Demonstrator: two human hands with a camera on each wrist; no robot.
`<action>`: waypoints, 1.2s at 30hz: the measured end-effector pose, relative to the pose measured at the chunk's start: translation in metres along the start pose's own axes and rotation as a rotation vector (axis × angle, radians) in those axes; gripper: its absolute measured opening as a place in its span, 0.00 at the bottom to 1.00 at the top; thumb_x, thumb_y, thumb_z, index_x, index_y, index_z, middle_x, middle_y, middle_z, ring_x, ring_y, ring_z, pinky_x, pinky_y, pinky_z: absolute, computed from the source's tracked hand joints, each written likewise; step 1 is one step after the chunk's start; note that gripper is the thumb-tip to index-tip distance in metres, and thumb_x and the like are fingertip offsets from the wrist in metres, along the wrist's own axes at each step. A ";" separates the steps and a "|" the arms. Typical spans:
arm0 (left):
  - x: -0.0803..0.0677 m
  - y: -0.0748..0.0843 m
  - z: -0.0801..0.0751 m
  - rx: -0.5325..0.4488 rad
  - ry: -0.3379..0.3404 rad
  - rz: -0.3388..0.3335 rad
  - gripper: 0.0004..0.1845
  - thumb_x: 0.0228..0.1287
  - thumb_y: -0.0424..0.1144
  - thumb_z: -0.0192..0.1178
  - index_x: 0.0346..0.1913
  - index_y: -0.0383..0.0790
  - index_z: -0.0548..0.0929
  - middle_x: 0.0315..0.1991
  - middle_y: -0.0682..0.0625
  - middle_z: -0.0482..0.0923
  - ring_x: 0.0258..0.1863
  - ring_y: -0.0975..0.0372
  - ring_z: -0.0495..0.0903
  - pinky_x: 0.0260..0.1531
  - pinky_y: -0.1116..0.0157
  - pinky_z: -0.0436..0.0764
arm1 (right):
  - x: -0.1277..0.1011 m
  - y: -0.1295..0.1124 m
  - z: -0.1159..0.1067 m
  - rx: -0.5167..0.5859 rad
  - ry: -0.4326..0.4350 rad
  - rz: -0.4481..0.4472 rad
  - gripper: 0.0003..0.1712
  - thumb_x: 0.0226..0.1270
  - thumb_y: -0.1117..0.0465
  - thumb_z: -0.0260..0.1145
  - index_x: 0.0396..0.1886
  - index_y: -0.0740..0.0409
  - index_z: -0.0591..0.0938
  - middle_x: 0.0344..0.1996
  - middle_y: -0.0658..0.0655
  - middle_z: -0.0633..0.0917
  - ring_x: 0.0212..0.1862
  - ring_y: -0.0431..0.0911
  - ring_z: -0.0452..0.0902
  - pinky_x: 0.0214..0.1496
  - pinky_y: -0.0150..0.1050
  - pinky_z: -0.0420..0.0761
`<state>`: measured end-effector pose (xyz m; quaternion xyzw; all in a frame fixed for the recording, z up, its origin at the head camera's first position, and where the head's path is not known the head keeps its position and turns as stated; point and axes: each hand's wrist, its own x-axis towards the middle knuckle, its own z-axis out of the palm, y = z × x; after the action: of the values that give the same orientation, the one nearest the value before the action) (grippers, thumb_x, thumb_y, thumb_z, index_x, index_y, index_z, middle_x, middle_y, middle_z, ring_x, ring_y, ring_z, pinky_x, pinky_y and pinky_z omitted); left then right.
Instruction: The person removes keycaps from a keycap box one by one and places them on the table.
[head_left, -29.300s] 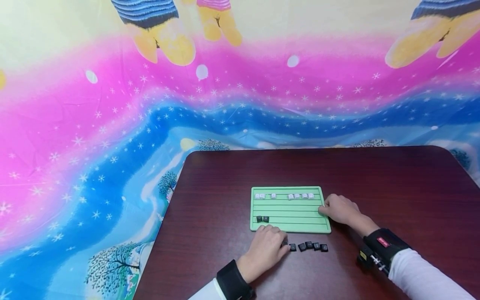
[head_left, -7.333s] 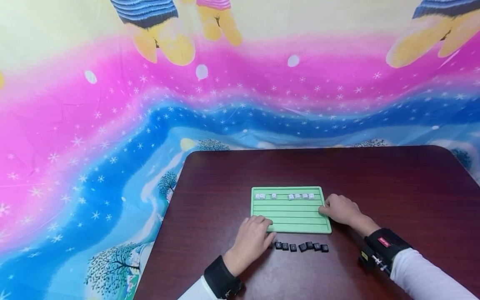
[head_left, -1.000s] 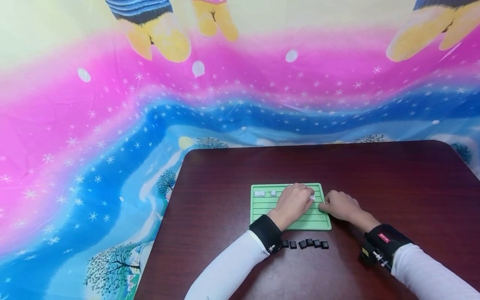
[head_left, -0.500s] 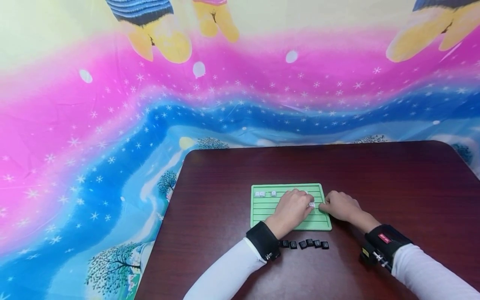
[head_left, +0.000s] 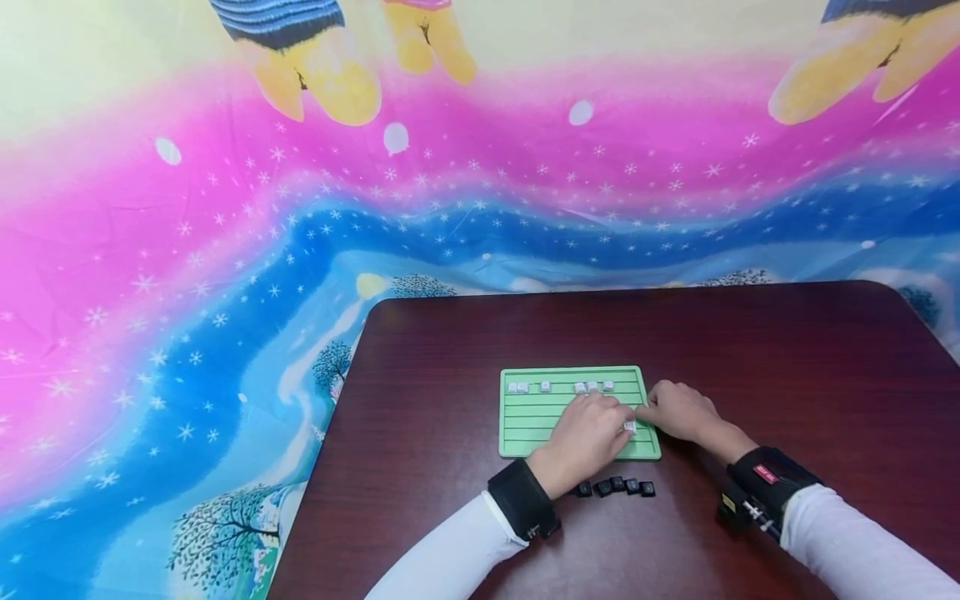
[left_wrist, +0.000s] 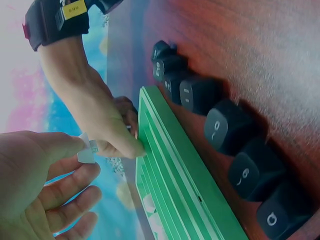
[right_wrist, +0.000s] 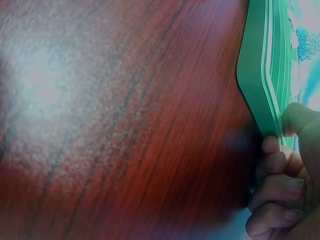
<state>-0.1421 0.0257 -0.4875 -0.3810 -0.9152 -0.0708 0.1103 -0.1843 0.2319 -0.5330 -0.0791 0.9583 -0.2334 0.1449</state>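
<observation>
White keycap [head_left: 630,427] pinched at left hand [head_left: 587,433] fingertips over green tray [head_left: 525,417].

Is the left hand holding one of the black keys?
No, the left hand pinches a small white key above the green board, while the black keys lie on the table.

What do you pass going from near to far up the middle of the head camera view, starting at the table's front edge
Row of black keycaps → left hand pinching a white keycap → green board → row of white keycaps on the board's far line → bare table → colourful backdrop.
</observation>
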 end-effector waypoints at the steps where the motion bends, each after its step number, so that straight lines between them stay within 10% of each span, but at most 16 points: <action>1: -0.001 0.001 0.000 0.002 0.003 0.006 0.10 0.69 0.47 0.63 0.48 0.53 0.88 0.40 0.62 0.87 0.40 0.69 0.83 0.39 0.72 0.79 | 0.000 0.000 0.000 0.001 -0.002 0.004 0.26 0.65 0.52 0.62 0.09 0.47 0.63 0.10 0.44 0.58 0.16 0.39 0.51 0.21 0.32 0.52; 36: -0.034 0.041 0.006 0.090 -0.035 0.152 0.07 0.68 0.53 0.62 0.43 0.60 0.86 0.39 0.66 0.84 0.41 0.71 0.80 0.37 0.74 0.73 | -0.002 -0.001 -0.001 0.029 0.016 -0.004 0.25 0.63 0.54 0.62 0.09 0.47 0.63 0.10 0.44 0.57 0.16 0.39 0.50 0.22 0.33 0.49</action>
<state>-0.0902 0.0327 -0.5002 -0.4452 -0.8877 -0.0143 0.1165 -0.1831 0.2322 -0.5313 -0.0772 0.9558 -0.2480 0.1379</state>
